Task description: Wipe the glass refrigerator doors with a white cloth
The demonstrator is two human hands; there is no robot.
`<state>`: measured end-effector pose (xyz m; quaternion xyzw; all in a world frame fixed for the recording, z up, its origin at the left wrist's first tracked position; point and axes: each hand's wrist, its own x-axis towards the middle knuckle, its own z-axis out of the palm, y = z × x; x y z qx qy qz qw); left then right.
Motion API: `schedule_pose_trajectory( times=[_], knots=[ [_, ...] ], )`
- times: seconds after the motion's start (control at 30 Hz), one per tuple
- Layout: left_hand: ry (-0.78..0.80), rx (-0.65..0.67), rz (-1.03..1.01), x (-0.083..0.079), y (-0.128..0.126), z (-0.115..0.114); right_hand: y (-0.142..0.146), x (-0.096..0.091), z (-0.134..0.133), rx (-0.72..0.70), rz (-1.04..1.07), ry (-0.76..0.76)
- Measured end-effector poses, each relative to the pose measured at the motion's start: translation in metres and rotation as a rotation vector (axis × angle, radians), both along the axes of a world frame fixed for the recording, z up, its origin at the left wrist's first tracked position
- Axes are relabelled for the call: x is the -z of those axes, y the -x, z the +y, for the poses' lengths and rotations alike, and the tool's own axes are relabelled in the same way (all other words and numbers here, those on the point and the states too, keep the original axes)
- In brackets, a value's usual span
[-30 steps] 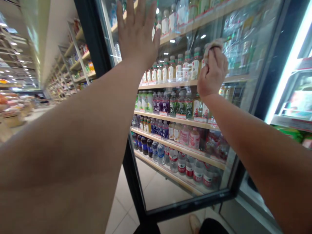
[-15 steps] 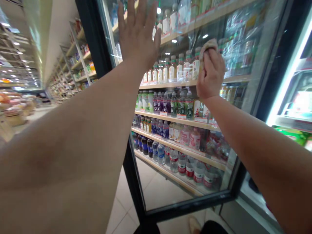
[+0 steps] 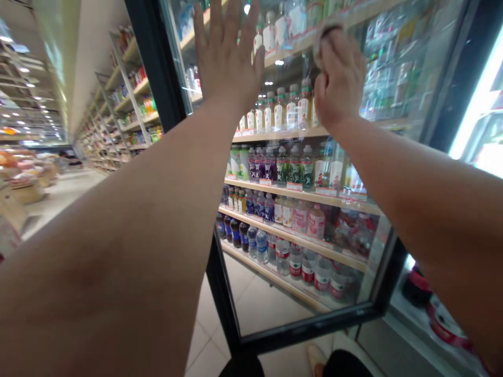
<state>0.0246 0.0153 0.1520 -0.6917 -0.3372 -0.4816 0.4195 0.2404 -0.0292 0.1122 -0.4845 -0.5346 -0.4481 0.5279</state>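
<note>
A glass door (image 3: 275,309) in a dark frame stands ajar in front of me. Fingers spread, my left hand (image 3: 230,60) lies against the upper left of the pane and holds nothing. Higher on the right side of the glass, my right hand (image 3: 341,78) is closed on a light cleaning cloth (image 3: 317,50), pressed to the pane. Most of the cloth is hidden behind the fingers, and the hand is slightly blurred. Through the glass show rows of drink bottles (image 3: 294,165) on wooden shelves.
To the right is a lit open cooler (image 3: 471,104) with red-labelled packs (image 3: 448,319) low down. Long stocked store shelves (image 3: 129,89) run back on the left, with baskets of goods (image 3: 27,186) beyond. Tiled floor (image 3: 204,340) lies below the door.
My right hand has slid upward on the glass with the cloth. My left hand stays spread on the pane, and the view has shifted slightly.
</note>
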Motion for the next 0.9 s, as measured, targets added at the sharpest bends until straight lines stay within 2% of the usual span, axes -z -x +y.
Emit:
schedule_pose_trajectory(
  times=[0.07,0.1,0.13,0.17,0.3,0.37,0.4,0.47,0.57,0.63,0.7,0.77,0.83,0.9],
  knots=[
    [0.012,-0.018,-0.013,-0.001,-0.002,0.0,0.009,-0.018,0.005,0.062,0.353,-0.027],
    [0.007,-0.022,-0.02,-0.002,-0.003,0.002,0.014,-0.022,0.006,0.083,0.457,-0.026],
    [0.006,-0.024,-0.02,-0.004,-0.004,0.005,0.018,-0.023,0.007,0.09,0.469,-0.021],
    [0.009,-0.025,-0.018,-0.006,-0.005,0.008,0.021,-0.021,0.007,0.084,0.386,-0.018],
    [-0.004,0.005,-0.012,-0.011,-0.005,0.021,0.024,0.0,0.001,0.009,-0.287,-0.002],
    [-0.024,0.027,0.0,-0.011,-0.004,0.022,0.021,0.006,-0.001,-0.022,-0.423,0.014],
    [-0.032,0.031,0.003,-0.01,-0.003,0.021,0.02,0.007,-0.001,-0.029,-0.403,0.006],
    [-0.025,0.013,-0.006,-0.008,-0.005,0.014,0.018,0.004,0.001,-0.002,-0.217,-0.025],
    [0.083,-0.082,-0.054,-0.004,-0.01,-0.003,0.015,-0.004,0.004,0.088,0.253,-0.058],
    [0.16,-0.142,-0.083,-0.002,-0.014,-0.015,0.014,-0.005,0.005,0.116,0.392,-0.054],
    [0.18,-0.151,-0.088,-0.001,-0.016,-0.023,0.015,0.0,0.005,0.102,0.272,-0.052],
    [0.166,-0.136,-0.074,0.0,-0.015,-0.024,0.015,0.007,0.004,0.066,0.006,-0.052],
    [0.162,-0.121,-0.069,0.0,-0.012,-0.019,0.016,0.015,0.002,0.038,-0.252,-0.049],
    [0.11,-0.05,-0.057,0.0,-0.009,-0.012,0.016,0.021,0.001,0.038,-0.408,-0.023]
  ],
)
